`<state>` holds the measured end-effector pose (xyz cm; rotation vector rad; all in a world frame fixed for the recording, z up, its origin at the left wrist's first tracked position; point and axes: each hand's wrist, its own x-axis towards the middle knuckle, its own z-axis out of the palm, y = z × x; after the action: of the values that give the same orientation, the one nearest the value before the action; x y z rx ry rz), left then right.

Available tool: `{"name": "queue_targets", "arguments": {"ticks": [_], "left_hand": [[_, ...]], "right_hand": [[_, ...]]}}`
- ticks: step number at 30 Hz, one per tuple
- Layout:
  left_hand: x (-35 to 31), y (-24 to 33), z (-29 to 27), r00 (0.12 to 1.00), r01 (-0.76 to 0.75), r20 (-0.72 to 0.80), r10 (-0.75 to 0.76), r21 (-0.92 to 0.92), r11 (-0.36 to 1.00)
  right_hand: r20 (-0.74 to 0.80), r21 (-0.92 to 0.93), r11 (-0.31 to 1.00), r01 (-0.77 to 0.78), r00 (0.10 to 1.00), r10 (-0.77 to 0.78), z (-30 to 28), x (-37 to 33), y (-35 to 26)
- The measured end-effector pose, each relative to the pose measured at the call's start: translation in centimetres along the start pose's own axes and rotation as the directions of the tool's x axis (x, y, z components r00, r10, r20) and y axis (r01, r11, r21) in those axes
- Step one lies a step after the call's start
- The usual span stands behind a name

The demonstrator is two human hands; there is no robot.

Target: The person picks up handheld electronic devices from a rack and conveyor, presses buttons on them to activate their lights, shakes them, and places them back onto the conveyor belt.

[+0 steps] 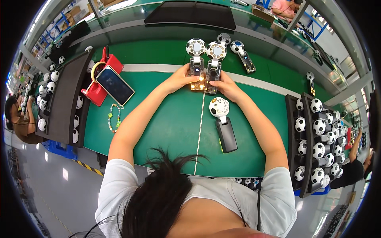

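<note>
Both of my arms reach forward over the green table. My left hand [180, 80] is closed around a soccer-ball-headed handheld device [197, 65], its thumb on the clear body, where orange lights and a small blue-white light glow. A second, similar device [213, 71] stands close beside it, gripped by my right hand [227, 86] with the thumb on its lower body. The two round heads sit side by side, nearly touching. Nearer to me lies another soccer-ball device [227, 135] with a dark closed case, touched by neither hand.
Beyond my hands lie a device with a lit blue spot [243, 57] and one at the far right [310, 83]. A phone [115, 85] leans on a red stand [95, 93], near a beaded strap [114, 118]. Black racks of soccer-ball devices flank the table, left [65, 95] and right [303, 154].
</note>
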<state>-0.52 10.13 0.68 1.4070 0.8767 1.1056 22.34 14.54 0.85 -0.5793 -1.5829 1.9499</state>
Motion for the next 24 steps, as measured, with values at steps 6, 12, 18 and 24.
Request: {"name": "queue_targets", "arguments": {"ticks": [6,12,18,24], "left_hand": [[0.08,-0.17,-0.24,1.000,0.009,-0.004,-0.009,0.013,1.000],[0.10,0.09,0.04,1.000,0.009,0.003,-0.009,0.019,1.000],[0.14,-0.42,-0.15,1.000,-0.022,-0.009,0.023,0.041,0.999],[0.16,-0.47,-0.22,1.000,-0.027,-0.001,0.027,0.046,0.999]], "right_hand": [[-0.020,-0.001,1.000,-0.015,1.000,0.015,0.17,0.11,0.04],[-0.030,0.009,1.000,0.005,1.000,-0.005,0.11,0.09,0.22],[-0.042,-0.007,1.000,-0.011,0.999,0.011,-0.04,0.04,0.39],[-0.044,-0.005,1.000,-0.011,0.999,0.011,0.11,-0.01,0.09]]}}
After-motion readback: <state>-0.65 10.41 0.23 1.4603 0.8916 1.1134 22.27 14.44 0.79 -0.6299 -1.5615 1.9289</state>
